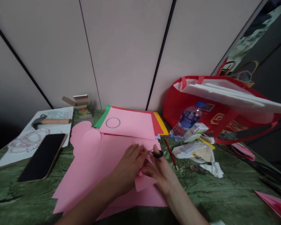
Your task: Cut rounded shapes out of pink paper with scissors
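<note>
My left hand [134,157] is closed on a small piece of pink paper [144,183], its fingers bent over the upper edge. Close beside it, my right hand [160,175] has its thumb and fingers around small scissors [158,153] with black handles. The blades are mostly hidden between my hands, by the paper. Beneath both hands lie large pink sheets [91,175]. Several cut pink paper circles [91,139] rest at the upper left of these sheets.
Behind the sheets is a pink sheet with a drawn ring [113,122]. At left are a phone [43,157], beads [29,140], a hammer [52,121] and a small box [83,109]. Rightward are a red pencil [170,153], a water bottle [187,122] and a red bag [173,103].
</note>
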`<state>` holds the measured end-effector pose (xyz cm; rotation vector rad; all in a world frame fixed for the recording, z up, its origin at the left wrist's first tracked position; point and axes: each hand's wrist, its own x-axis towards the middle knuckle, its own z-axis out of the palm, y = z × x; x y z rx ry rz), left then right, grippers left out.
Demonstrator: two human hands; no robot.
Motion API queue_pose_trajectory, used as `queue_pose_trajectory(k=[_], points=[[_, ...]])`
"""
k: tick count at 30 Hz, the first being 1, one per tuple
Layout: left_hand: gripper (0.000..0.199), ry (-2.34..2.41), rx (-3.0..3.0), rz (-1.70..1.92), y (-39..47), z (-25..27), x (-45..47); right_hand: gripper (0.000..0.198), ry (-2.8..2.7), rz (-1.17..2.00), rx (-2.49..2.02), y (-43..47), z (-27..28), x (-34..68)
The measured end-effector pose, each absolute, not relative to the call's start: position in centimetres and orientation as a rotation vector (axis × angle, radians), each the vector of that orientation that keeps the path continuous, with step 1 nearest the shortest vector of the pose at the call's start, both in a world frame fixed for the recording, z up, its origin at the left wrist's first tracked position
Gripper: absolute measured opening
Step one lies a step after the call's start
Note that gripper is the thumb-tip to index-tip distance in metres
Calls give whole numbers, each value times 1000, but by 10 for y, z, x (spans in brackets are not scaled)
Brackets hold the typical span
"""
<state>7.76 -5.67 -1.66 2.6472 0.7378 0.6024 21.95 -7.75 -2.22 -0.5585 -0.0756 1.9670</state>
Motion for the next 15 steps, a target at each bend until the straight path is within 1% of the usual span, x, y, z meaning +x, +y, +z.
queue_pose_trajectory(k=[1,2,5,6,11,15], points=[[63,789,2713,533,-57,-15,79,30,-65,1989,-537,-77,-23,221],[57,822,2773,489,-58,-12,81,30,-63,1997,-516,-77,-23,222],[20,755,2937,475,-59,-5,82,31,-79,2028,-479,-78,-24,226],[13,712,2963,496,-59,-4,82,31,-87,2041,-480,-78,-24,226],[9,598,2933,647,-52,-6,75,30,-163,2059,-513,-78,-24,228],[12,504,2842,682,-49,-6,74,34,-212,2132,-511,-77,-23,230]])
